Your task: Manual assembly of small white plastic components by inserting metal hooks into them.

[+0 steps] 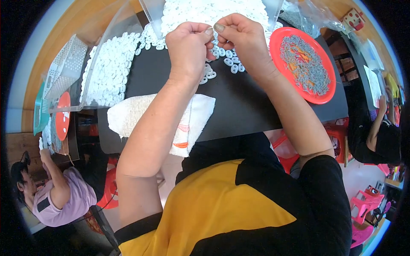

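My left hand (188,47) and my right hand (243,45) meet above the far side of the dark table, thumbs and forefingers pinched close together. Whatever sits between the fingertips is too small or hidden to make out. Under and just beyond them lie loose white oval plastic pieces with two holes (234,68), with a few more (208,73) near my left wrist. A clear bin (157,19) heaped with the same white pieces stands past my hands. Beside my right forearm is a red plate (322,94) covered with small grey metal pins or screws.
A folded white cloth (200,111) lies under my left forearm. At left stands another clear bin (81,107) of white pieces, with a white perforated basket (66,68) beyond. Plastic bags (301,19) lie at the far right. Co-workers sit at left (64,196) and right (376,132).
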`<state>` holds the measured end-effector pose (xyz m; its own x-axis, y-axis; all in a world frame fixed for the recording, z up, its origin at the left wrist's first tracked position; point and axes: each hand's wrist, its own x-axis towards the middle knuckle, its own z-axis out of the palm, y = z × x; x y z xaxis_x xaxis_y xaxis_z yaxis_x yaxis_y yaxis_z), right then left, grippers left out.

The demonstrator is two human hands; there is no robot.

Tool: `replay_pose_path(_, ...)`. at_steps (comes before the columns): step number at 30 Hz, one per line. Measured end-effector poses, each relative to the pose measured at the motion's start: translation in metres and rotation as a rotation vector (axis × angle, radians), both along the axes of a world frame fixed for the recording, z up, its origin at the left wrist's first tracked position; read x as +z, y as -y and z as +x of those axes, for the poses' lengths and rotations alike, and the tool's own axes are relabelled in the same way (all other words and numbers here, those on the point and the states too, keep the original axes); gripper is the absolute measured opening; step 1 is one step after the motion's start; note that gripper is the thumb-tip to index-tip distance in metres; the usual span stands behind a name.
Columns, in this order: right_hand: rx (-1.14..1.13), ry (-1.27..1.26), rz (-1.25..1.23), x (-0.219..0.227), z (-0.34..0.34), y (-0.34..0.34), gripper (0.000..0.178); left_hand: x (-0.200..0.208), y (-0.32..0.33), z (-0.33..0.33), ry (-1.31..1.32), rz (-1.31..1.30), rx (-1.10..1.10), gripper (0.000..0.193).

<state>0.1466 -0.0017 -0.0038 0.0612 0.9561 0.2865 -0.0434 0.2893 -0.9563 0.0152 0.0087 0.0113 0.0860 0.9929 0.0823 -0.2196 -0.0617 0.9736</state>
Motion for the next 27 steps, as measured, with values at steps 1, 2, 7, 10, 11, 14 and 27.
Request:
replay_pose_path(1, -0.001, -0.019, -0.012, 0.0, 0.0, 0.0, 0.015, 0.0, 0.0, 0.001, -0.001, -0.001, -0.001, 0.005)
replay_pose_path(2, -0.002, -0.019, -0.013, -0.002, 0.0, 0.0, 0.015, 0.0, 0.001, 0.001, -0.005, -0.008, 0.009, 0.005)
replay_pose_path(7, -0.038, -0.133, -0.081, -0.005, -0.008, 0.001, 0.015, -0.001, 0.005, 0.004, 0.016, -0.033, 0.048, 0.005)
replay_pose_path(10, -0.038, -0.178, -0.08, -0.003, -0.012, 0.007, 0.014, -0.002, 0.006, 0.005, 0.04, -0.036, 0.071, 0.005)
replay_pose_path(11, -0.038, -0.179, -0.081, -0.003, -0.013, 0.007, 0.014, -0.004, 0.005, 0.005, 0.055, -0.019, 0.071, 0.005)
replay_pose_path(14, -0.054, -0.179, -0.069, -0.007, -0.014, 0.007, 0.014, -0.004, 0.006, 0.006, 0.049, 0.007, 0.077, 0.005)
replay_pose_path(27, -0.062, -0.198, -0.048, -0.013, -0.017, 0.003, 0.015, -0.003, 0.009, 0.009, 0.025, -0.049, 0.114, 0.007)
